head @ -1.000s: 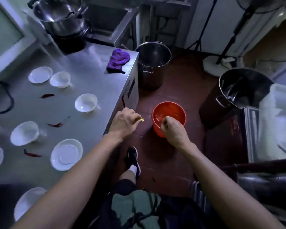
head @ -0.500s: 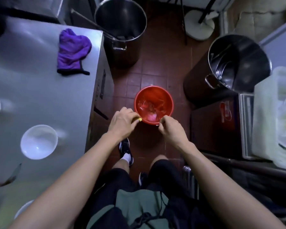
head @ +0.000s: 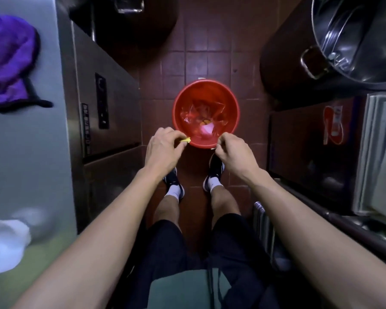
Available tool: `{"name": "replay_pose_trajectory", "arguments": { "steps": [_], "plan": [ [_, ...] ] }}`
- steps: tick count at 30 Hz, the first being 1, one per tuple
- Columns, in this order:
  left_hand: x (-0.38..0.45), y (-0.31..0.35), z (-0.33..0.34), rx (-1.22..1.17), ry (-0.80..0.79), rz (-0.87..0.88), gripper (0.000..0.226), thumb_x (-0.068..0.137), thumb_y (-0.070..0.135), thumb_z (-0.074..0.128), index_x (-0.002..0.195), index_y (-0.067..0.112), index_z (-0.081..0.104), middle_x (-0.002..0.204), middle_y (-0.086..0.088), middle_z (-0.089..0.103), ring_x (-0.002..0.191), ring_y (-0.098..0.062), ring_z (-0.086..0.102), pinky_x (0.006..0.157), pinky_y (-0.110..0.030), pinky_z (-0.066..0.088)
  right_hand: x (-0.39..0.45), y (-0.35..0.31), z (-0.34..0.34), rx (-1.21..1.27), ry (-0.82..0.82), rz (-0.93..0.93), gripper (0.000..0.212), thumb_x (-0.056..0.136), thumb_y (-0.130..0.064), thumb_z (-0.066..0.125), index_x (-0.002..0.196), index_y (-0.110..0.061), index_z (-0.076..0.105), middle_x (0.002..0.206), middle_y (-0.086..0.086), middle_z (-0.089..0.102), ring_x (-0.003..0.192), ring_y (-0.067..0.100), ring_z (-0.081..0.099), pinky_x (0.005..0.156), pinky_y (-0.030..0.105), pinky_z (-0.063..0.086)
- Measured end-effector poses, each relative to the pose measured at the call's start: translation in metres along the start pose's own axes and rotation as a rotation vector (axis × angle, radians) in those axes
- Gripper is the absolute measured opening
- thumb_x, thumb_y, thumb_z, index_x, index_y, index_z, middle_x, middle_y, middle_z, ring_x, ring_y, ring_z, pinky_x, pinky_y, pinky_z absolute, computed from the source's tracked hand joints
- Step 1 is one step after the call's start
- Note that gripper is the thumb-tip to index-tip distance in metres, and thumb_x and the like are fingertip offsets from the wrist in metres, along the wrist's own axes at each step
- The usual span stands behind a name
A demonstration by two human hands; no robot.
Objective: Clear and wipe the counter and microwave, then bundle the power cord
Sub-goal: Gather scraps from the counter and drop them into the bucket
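A red bucket (head: 181, 103) lined with clear plastic stands on the tiled floor in front of my feet, with scraps inside. My left hand (head: 163, 150) hovers at the bucket's near left rim and pinches a small yellow scrap (head: 186, 140) between its fingertips. My right hand (head: 234, 152) is at the near right rim with its fingers curled; what they pinch is hidden. The steel counter (head: 29, 152) runs down the left, with a purple cloth (head: 9, 61) lying on it.
A white bowl (head: 5, 244) sits on the counter at lower left. A large steel pot (head: 357, 39) stands at upper right above dark equipment (head: 310, 148), and another pot (head: 129, 5) is at the top. The aisle of brown floor tiles is narrow.
The view has tilted down and shifted right over the bucket. Both hands have come closer to its near rim, the left still pinching the yellow scrap.
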State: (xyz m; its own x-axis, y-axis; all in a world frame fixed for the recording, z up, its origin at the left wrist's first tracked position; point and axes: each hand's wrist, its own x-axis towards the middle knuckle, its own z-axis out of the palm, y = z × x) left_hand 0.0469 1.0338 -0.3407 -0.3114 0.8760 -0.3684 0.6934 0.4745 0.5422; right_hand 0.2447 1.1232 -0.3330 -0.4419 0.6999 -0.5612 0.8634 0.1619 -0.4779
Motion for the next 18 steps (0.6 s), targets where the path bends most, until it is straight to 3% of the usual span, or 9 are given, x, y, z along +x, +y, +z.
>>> {"name": "replay_pose_trajectory", "arguments": {
  "steps": [11,18],
  "plan": [
    [0.101,-0.044,0.137,0.006,-0.159,-0.073,0.014,0.089,0.03,0.068,0.101,0.026,0.073,0.095,0.003,0.065,0.098,-0.021,0.055,0.088,-0.04,0.046,0.125,0.103,0.081,-0.034,-0.116,0.0,0.008,0.094,-0.022,0.05,0.087,-0.016,0.052,0.089,0.003,0.061,0.08,0.03,0.059,0.07,0.042,0.048],
    [0.174,-0.096,0.226,0.019,-0.166,-0.069,0.014,0.088,0.031,0.069,0.1,0.029,0.073,0.101,0.002,0.067,0.101,-0.023,0.059,0.088,-0.039,0.049,0.214,0.16,0.145,-0.071,-0.11,-0.023,0.013,0.094,-0.022,0.05,0.091,-0.011,0.056,0.092,0.008,0.063,0.084,0.033,0.06,0.076,0.047,0.051]
  ]
}}
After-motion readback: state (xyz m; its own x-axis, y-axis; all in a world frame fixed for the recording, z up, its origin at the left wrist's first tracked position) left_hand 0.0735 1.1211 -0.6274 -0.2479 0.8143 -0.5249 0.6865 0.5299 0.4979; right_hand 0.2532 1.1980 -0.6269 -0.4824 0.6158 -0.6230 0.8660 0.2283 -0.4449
